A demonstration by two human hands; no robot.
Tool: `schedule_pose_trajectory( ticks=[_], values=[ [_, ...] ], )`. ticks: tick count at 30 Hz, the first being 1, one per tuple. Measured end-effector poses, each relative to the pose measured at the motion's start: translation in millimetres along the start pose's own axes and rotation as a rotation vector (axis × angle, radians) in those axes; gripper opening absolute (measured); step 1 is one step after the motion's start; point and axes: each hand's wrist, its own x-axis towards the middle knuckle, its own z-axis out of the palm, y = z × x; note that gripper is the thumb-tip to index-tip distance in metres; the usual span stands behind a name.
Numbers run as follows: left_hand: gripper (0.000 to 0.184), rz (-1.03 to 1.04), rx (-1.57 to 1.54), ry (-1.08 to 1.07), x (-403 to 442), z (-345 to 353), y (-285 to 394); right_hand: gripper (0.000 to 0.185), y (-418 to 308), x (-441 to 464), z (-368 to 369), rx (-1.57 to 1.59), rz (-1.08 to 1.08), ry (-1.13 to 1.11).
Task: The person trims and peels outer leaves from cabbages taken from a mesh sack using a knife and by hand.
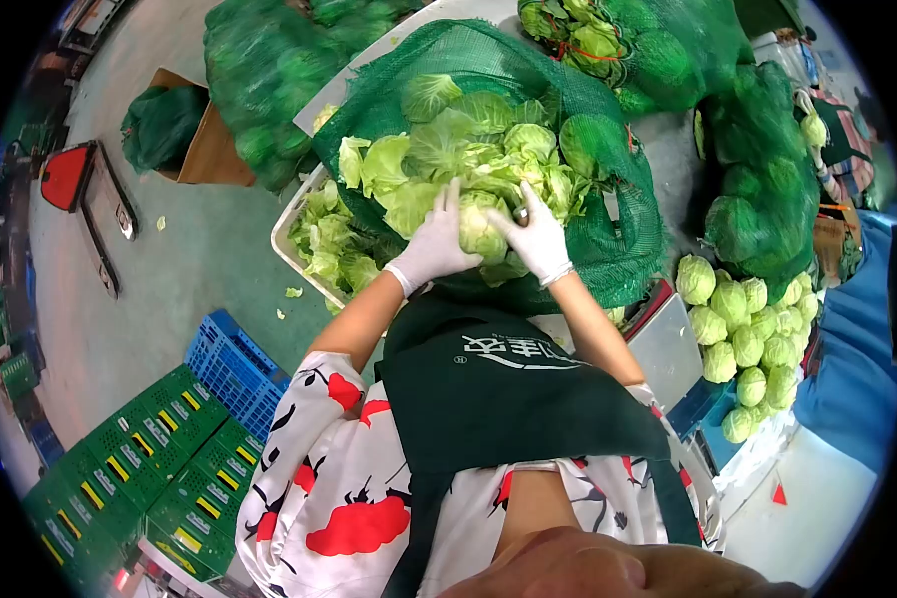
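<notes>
A round pale-green cabbage sits between my white-gloved hands, in front of a heap of loose leaves. My left hand presses its left side with fingers stretched along it. My right hand grips the right side, thumb and fingers around it. A small dark metallic thing shows by the right fingers; its kind is not clear. Beneath lies an opened green mesh bag with cabbage leaves and more cabbages inside.
A white bin of leaves stands at left. Full mesh bags lie behind and at right. Bare cabbages are stacked at right. Green crates, a blue crate and a red-ended pallet jack stand left.
</notes>
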Motion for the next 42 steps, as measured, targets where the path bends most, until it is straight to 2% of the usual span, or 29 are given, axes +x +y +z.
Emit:
schedule_pose_trajectory(
  ticks=[1, 2, 3, 5, 6, 7, 9, 11, 13, 14, 15, 17, 18, 19, 20, 21, 22, 23, 24, 25, 26, 27, 29, 30, 33, 37, 42],
  values=[
    [0.129, 0.040, 0.010, -0.074, 2.2, -5.5, 0.2, 0.108, 6.3, -6.5, 12.0, -0.135, -0.146, 0.131],
    [0.127, 0.076, 0.020, -0.147, 5.9, -10.7, -0.6, 0.115, 16.5, -9.1, 17.8, -0.108, -0.185, 0.146],
    [0.125, 0.113, 0.032, -0.217, 9.6, -17.0, 1.5, 0.114, 16.0, -10.6, 13.0, 0.022, -0.046, -0.002],
    [0.119, 0.013, 0.076, -0.241, 14.5, -28.6, 18.2, 0.114, 7.3, -15.5, -8.4, 0.286, 0.233, -0.296],
    [0.119, -0.028, 0.094, -0.250, 19.2, -29.3, 23.7, 0.112, 0.9, -14.7, -16.3, 0.269, 0.310, -0.359],
    [0.119, -0.067, 0.112, -0.255, 24.1, -28.8, 27.2, 0.110, 4.3, -11.1, -14.9, 0.210, 0.254, -0.321],
    [0.117, -0.013, 0.047, -0.167, 26.5, -15.7, 16.2, 0.107, 15.1, -7.0, -6.4, 0.091, 0.147, -0.252],
    [0.116, 0.039, -0.084, -0.079, 28.6, 1.6, -9.5, 0.091, 20.6, -5.3, 1.2, 0.107, 0.084, -0.159],
    [0.107, 0.026, -0.312, -0.069, 32.2, 12.9, -33.4, 0.079, 25.3, -2.3, 1.9, 0.151, 0.041, -0.091],
    [0.103, 0.020, -0.426, -0.063, 33.5, 16.5, -43.8, 0.060, 25.9, -2.7, -8.7, 0.473, 0.245, -0.120],
    [0.099, -0.087, -0.647, -0.072, 31.6, 11.8, -43.4, 0.053, 43.7, 4.8, -14.2, 0.651, 0.359, -0.152],
    [0.092, -0.305, -1.086, -0.091, 22.0, -4.4, -30.8, 0.055, 63.9, 10.6, -33.2, 0.589, 0.389, -0.005],
    [0.090, -0.353, -1.197, -0.040, 16.7, -11.8, -18.5, 0.057, 55.9, 10.0, -49.9, 0.530, 0.396, 0.021],
    [0.093, -0.316, -1.150, 0.013, 16.9, -10.7, -14.2, 0.060, 48.1, 8.3, -66.1, 0.471, 0.405, 0.047],
    [0.096, -0.278, -1.105, 0.064, 18.2, -8.2, -9.8, 0.062, 69.6, 9.8, -55.5, 0.127, 0.230, 0.255],
    [0.099, -0.237, -1.060, 0.118, 21.2, -5.7, -5.7, 0.058, 48.7, 2.3, -66.2, -0.039, 0.093, 0.379],
    [0.112, -0.287, -1.063, 0.054, 26.7, -4.3, -2.9, 0.053, 45.3, 0.9, -62.4, -0.011, 0.020, 0.450],
    [0.115, -0.178, -0.737, 0.108, 30.8, 4.5, -8.1, 0.049, 41.7, -0.8, -58.4, 0.017, -0.053, 0.520],
    [0.117, -0.069, -0.411, 0.157, 35.3, 19.9, -19.1, 0.043, 26.2, -6.6, -55.3, 0.079, -0.112, 0.526],
    [0.120, 0.042, -0.084, 0.202, 37.3, 15.9, -8.5, 0.043, 19.4, -12.2, -49.2, 0.130, 0.008, 0.365],
    [0.124, -0.023, -0.128, 0.129, 38.0, 9.1, -0.4, 0.041, 12.6, -17.7, -42.3, 0.285, 0.068, 0.241],
    [0.123, -0.059, -0.046, 0.044, 39.2, -6.9, 20.4, 0.040, 8.2, -22.1, -35.7, 0.439, 0.127, 0.115],
    [0.122, -0.131, 0.122, -0.119, 43.6, -24.6, 50.2, 0.044, 12.5, -26.8, -19.6, 0.431, 0.120, 0.100],
    [0.123, -0.059, 0.279, -0.063, 48.5, -23.6, 54.6, 0.049, 10.2, -28.3, -17.4, 0.420, 0.101, 0.101],
    [0.118, 0.166, 0.153, 0.122, 54.7, 1.7, 52.2, 0.063, 1.4, -31.6, -19.0, 0.390, 0.158, 0.040],
    [0.115, 0.044, 0.201, 0.076, 61.6, 9.1, 67.5, 0.062, 25.8, -21.2, 7.5, 0.157, 0.164, 0.155],
    [0.111, -0.053, 0.272, 0.060, 62.7, 14.2, 78.3, 0.059, 26.5, -12.2, 6.3, 0.121, 0.182, 0.146]
  ],
)
